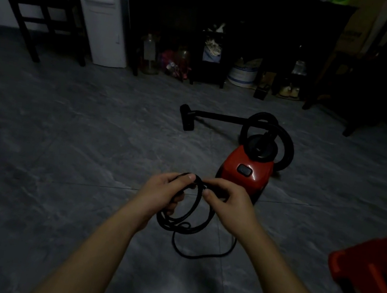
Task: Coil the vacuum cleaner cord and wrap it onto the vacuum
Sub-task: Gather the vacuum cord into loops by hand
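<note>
Closest to me, my left hand [163, 188] grips the top of the coiled black cord [185, 218], fingers curled through its loops. Just right of it, my right hand [226, 201] pinches a strand, a loose loop hanging below. Beyond, the red vacuum [247, 174] sits on the grey floor [57, 148].

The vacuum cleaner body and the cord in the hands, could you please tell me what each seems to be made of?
The vacuum cleaner body looks like glossy red moulded plastic, judging by the sharp white glint beside its switch. The cord looks like matte black rubber or vinyl sheathing: it bends into soft loops without shine. Dim light leaves both uncertain.
</note>
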The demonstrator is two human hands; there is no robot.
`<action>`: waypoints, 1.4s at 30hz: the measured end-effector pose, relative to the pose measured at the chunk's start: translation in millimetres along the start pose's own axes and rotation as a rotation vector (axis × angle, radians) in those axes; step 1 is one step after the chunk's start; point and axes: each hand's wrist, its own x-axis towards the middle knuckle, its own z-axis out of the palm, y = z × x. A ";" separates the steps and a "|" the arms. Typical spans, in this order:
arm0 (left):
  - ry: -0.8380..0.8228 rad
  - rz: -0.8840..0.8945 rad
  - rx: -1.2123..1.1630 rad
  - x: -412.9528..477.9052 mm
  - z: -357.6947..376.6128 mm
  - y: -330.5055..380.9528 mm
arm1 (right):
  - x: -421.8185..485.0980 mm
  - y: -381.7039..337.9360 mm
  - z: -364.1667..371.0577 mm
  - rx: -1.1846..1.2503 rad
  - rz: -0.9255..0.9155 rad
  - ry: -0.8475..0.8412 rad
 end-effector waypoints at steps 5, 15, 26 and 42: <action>-0.007 -0.001 0.054 -4.5 -0.1 3.6 | -3.4 -0.7 3.7 -0.021 -0.010 -0.030; 0.128 0.088 0.051 -6.0 2.3 3.1 | -4.8 -12.1 3.6 0.027 0.052 -0.070; 0.231 0.190 -0.044 -1.2 8.2 1.7 | -1.2 -20.2 3.6 0.281 0.220 -0.018; 0.145 0.081 -0.042 2.5 19.5 -10.4 | 0.5 -20.2 -12.1 0.414 0.260 0.146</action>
